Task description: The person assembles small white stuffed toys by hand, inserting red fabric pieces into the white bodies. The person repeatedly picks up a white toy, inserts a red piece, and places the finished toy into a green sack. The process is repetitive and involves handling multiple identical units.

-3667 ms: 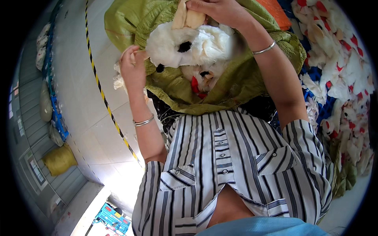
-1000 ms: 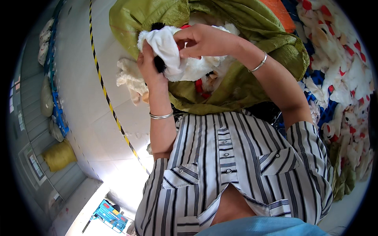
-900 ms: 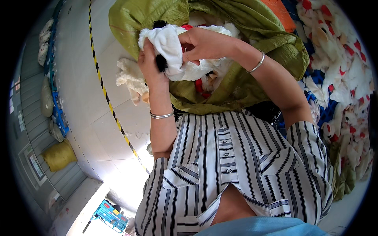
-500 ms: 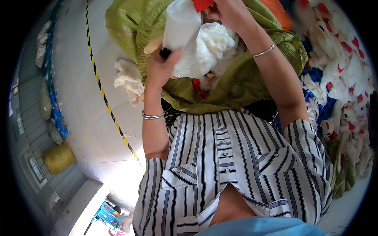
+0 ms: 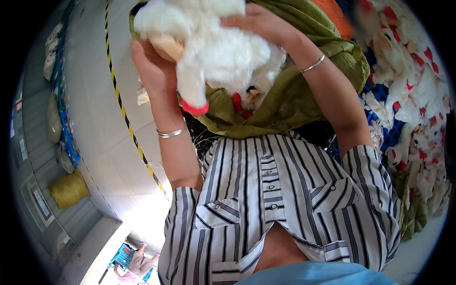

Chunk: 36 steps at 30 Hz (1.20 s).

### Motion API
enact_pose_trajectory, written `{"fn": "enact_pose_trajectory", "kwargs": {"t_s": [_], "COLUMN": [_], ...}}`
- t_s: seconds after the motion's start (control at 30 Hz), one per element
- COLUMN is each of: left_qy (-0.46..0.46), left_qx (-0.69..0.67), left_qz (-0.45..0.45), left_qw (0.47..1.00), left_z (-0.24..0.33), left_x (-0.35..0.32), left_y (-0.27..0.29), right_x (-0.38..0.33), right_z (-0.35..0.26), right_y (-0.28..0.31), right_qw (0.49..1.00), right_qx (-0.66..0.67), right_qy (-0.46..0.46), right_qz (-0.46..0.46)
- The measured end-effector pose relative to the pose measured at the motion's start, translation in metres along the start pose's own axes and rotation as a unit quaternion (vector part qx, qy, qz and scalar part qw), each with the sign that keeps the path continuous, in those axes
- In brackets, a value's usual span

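Note:
A white furry plush toy piece, limp and with a red-tipped limb and a beige patch, is held up between my hands. My left hand grips it at its left side by the beige patch, most fingers hidden behind the fur. Across its upper right lies my right hand, fingers pressed into the fur and thumb out of sight. Below it, an olive-green sack lies open in front of me. More white plush with red and beige parts shows inside the sack.
To the right spreads a big heap of white and red plush pieces over blue material. A black-and-yellow tape line crosses the floor on the left. Farther left stands a yellow sack-like bundle. Another person is at the lower left.
The piece showed a smooth white side before; now its fur faces out, with the red-tipped limb hanging. My left hand has moved left, and my right hand has shifted onto the fur.

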<state>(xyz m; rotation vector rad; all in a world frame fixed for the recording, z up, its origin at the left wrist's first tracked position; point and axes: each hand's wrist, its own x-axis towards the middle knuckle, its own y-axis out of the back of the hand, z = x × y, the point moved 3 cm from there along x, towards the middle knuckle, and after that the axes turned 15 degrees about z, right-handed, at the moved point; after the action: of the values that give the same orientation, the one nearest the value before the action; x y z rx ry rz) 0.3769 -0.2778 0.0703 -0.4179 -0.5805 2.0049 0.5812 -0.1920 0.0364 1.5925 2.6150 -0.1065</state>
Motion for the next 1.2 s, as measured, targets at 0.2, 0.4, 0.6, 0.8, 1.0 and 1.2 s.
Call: {"fn": "enact_pose_trajectory", "kwargs": {"t_s": [0.2,0.4,0.6,0.8,1.0,1.2], "left_qy": [0.086,0.080,0.029,-0.021,-0.188,-0.163], "left_qx": [0.142,0.276,0.111,0.159,0.505,0.576], "left_qz": [-0.112,-0.023,-0.017,0.033,0.049,-0.053], "left_qw": [0.980,0.958,0.993,0.987,0.841,0.799], "left_z": [-0.080,-0.114,-0.078,-0.068,-0.064,-0.076], "left_x": [-0.040,-0.034,-0.029,-0.029,-0.028,-0.044], "left_y": [0.028,0.057,0.043,0.018,-0.003,-0.044], "right_x": [0.013,-0.012,-0.018,-0.011,-0.018,-0.010], "right_z": [0.001,-0.007,-0.002,0.022,-0.015,-0.026], "right_y": [0.037,0.018,0.013,0.001,0.009,0.025], "right_qw": [0.988,0.966,0.992,0.888,0.942,0.913], "right_qx": [0.074,0.220,0.049,-0.449,-0.199,-0.308], "right_qy": [-0.067,-0.084,-0.088,0.022,0.267,0.258], "right_qz": [0.118,0.103,0.076,-0.093,0.040,0.066]}}
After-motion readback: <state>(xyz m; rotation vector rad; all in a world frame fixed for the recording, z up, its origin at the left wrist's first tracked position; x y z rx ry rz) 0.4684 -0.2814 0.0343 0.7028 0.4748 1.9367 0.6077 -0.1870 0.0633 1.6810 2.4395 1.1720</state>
